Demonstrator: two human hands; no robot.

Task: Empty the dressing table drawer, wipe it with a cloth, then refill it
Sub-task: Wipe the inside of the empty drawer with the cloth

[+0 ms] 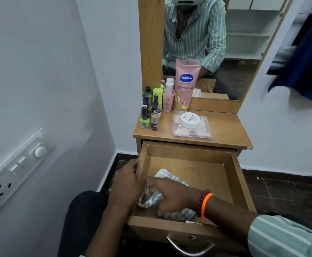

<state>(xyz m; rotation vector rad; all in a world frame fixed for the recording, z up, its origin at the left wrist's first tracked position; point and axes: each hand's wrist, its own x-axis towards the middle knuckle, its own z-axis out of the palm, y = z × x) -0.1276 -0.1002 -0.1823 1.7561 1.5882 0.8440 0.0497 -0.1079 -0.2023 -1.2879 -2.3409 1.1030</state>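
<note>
Fingers (149, 186) of right hand (170, 195) clench cloth (151, 200) inside drawer (231, 164); left hand (127, 180) grips drawer's side.

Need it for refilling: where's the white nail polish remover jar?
The white jar sits on a clear case mid-tabletop, just below the Vaseline tube.

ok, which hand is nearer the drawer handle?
Right. The right hand presses the cloth inside the drawer, close behind the front panel above the handle. The left hand holds the drawer's left wall, farther back.
</note>
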